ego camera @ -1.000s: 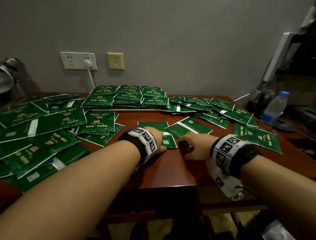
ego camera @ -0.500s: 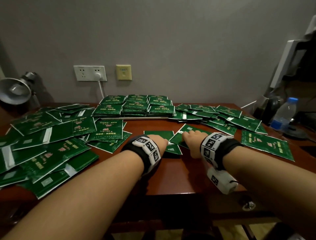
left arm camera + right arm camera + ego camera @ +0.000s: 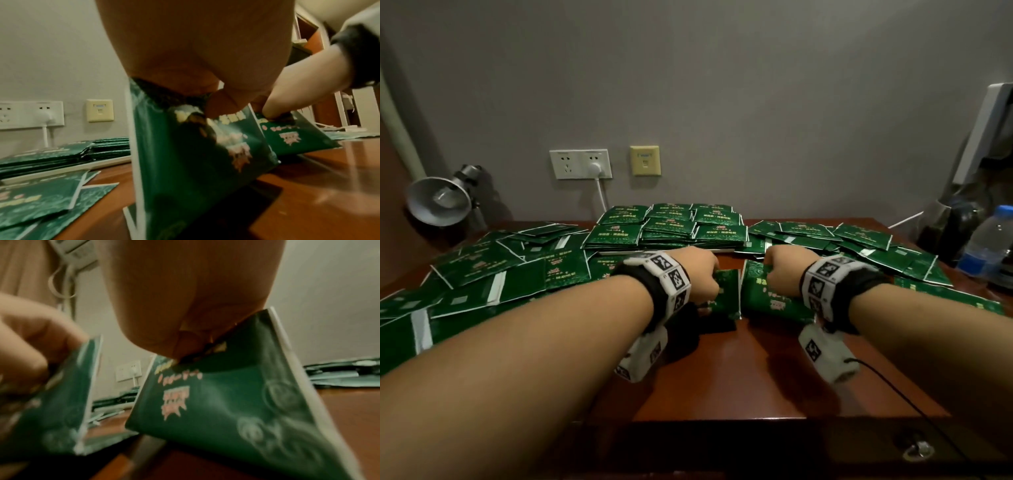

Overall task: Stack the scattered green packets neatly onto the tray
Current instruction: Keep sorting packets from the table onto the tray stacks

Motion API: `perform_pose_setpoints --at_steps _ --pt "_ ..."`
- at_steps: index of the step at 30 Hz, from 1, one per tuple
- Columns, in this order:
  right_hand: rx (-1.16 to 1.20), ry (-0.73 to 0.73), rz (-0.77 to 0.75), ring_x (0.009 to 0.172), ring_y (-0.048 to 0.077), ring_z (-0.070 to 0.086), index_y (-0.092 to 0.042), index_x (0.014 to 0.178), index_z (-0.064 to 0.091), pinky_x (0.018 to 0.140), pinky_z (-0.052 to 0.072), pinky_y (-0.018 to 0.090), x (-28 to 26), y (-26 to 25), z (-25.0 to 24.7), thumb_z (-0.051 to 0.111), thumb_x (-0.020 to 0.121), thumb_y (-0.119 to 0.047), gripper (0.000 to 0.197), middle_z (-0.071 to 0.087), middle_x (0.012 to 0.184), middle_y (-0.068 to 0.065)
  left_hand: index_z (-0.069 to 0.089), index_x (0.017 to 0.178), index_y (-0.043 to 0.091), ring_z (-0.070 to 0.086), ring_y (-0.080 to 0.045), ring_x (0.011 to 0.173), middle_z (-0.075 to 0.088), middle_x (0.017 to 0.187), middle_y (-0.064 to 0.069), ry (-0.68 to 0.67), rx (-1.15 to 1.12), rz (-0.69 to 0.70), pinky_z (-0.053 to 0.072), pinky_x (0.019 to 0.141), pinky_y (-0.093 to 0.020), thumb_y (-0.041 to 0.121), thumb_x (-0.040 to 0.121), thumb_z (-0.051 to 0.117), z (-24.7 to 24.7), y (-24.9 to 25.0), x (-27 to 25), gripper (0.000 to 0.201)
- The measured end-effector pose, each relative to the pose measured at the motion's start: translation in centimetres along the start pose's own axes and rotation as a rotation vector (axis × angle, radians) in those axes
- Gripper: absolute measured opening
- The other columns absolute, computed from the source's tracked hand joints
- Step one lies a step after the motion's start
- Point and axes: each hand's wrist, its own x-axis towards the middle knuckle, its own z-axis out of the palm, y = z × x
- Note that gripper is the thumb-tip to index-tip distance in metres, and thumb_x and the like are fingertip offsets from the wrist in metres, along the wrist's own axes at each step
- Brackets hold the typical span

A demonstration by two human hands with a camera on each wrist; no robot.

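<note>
My left hand (image 3: 702, 270) pinches the top edge of a green packet (image 3: 726, 294), lifted off the table and hanging almost upright (image 3: 185, 162). My right hand (image 3: 780, 270) pinches a second green packet (image 3: 774, 298) by its top, tilted with its printed face toward me (image 3: 226, 410). The two held packets hang side by side above the table's middle. Behind them the tray (image 3: 664, 251), of which only a pale front rim shows, carries three rows of stacked green packets (image 3: 671, 224). Several more packets lie scattered on the left (image 3: 482, 284) and the right (image 3: 859, 240).
The packets lie on a brown wooden table (image 3: 756, 377). A metal desk lamp (image 3: 441, 202) stands at the far left. A water bottle (image 3: 986, 243) and dark items sit at the right edge. Wall sockets (image 3: 580, 164) with a plugged cable are behind the tray.
Both hands have lifted their packets off the table and raised them upright, moving back toward the tray. Before, the packets lay flat under the fingers.
</note>
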Motion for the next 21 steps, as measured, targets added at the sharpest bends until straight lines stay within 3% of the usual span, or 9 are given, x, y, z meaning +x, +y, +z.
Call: perform_pose_setpoints --at_steps 5,7,10,12,13,15,17,19,21 --pt "-0.059 -0.115 0.043 0.101 0.025 0.059 -0.012 0.128 0.046 0.086 0.053 0.036 0.2 0.3 0.9 0.057 0.088 -0.028 0.044 0.059 0.118 0.008 0.049 0.118 0.015 0.058 -0.027 0.089 0.058 0.107 -0.007 0.062 0.177 -0.082 0.047 0.067 -0.035 0.028 0.092 0.05 1.3 -0.5 0.3 0.029" --pt "-0.106 -0.16 0.021 0.1 0.025 0.06 -0.013 0.127 0.048 0.087 0.053 0.037 0.2 0.3 1.4 0.061 0.084 -0.036 0.051 0.06 0.115 0.007 0.047 0.127 0.014 0.058 -0.028 0.093 0.061 0.115 -0.009 -0.009 0.207 -0.113 0.046 0.07 -0.035 0.039 0.097 0.043 2.4 -0.4 0.5 0.039" --pt "-0.206 -0.21 -0.004 0.093 0.022 0.064 -0.012 0.119 0.055 0.08 0.055 0.033 0.0 0.1 2.1 0.064 0.08 -0.052 0.056 0.064 0.104 0.005 0.045 0.137 0.017 0.056 -0.034 0.115 0.057 0.131 -0.012 -0.189 0.312 -0.122 0.046 0.092 -0.041 0.058 0.096 0.031 4.6 -0.1 1.1 0.06" --pt "-0.225 -0.18 0.002 0.086 0.021 0.064 -0.012 0.114 0.057 0.073 0.054 0.031 -0.3 -0.1 2.1 0.061 0.082 -0.057 0.056 0.065 0.097 0.003 0.047 0.138 0.021 0.054 -0.034 0.118 0.055 0.133 -0.012 -0.233 0.363 -0.082 0.044 0.098 -0.044 0.052 0.099 0.034 5.3 0.8 1.1 0.051" --pt "-0.232 -0.16 0.006 0.084 0.021 0.063 -0.011 0.113 0.057 0.071 0.053 0.031 -0.5 -0.2 2.1 0.059 0.085 -0.057 0.054 0.064 0.094 0.003 0.049 0.137 0.019 0.054 -0.033 0.119 0.055 0.133 -0.012 -0.235 0.358 -0.049 0.043 0.097 -0.037 0.042 0.1 0.037 5.2 1.3 1.0 0.044" --pt "-0.231 -0.135 -0.009 0.092 0.024 0.063 -0.01 0.115 0.06 0.076 0.05 0.032 -0.6 -0.1 2.1 0.057 0.091 -0.047 0.044 0.064 0.101 0.006 0.052 0.133 0.014 0.054 -0.03 0.119 0.056 0.132 -0.01 -0.243 0.231 -0.024 0.039 0.083 -0.025 0.023 0.1 0.043 4.6 2.3 1.1 0.035" --pt "-0.205 -0.107 -0.04 0.105 0.028 0.062 -0.011 0.117 0.062 0.083 0.048 0.034 -0.6 0.0 2.3 0.058 0.092 -0.036 0.035 0.064 0.114 0.01 0.053 0.127 0.011 0.054 -0.03 0.116 0.054 0.131 -0.012 -0.232 0.072 -0.055 0.041 0.081 -0.027 0.014 0.097 0.045 3.6 2.8 1.1 0.032" --pt "-0.187 -0.074 -0.051 0.104 0.029 0.062 -0.013 0.115 0.063 0.083 0.051 0.034 -0.5 0.0 2.1 0.061 0.088 -0.036 0.036 0.064 0.114 0.009 0.05 0.126 0.013 0.054 -0.032 0.114 0.048 0.132 -0.013 -0.153 -0.016 -0.125 0.047 0.091 -0.037 0.027 0.094 0.052 3.4 2.5 0.9 0.035" --pt "-0.181 -0.099 -0.068 0.1 0.025 0.061 -0.016 0.123 0.055 0.082 0.053 0.034 -0.3 -0.1 1.9 0.064 0.083 -0.045 0.051 0.061 0.116 0.007 0.041 0.131 0.016 0.05 -0.036 0.117 0.041 0.132 -0.011 -0.123 0.03 -0.218 0.046 0.095 -0.048 0.06 0.084 0.058 4.2 1.5 0.9 0.066"
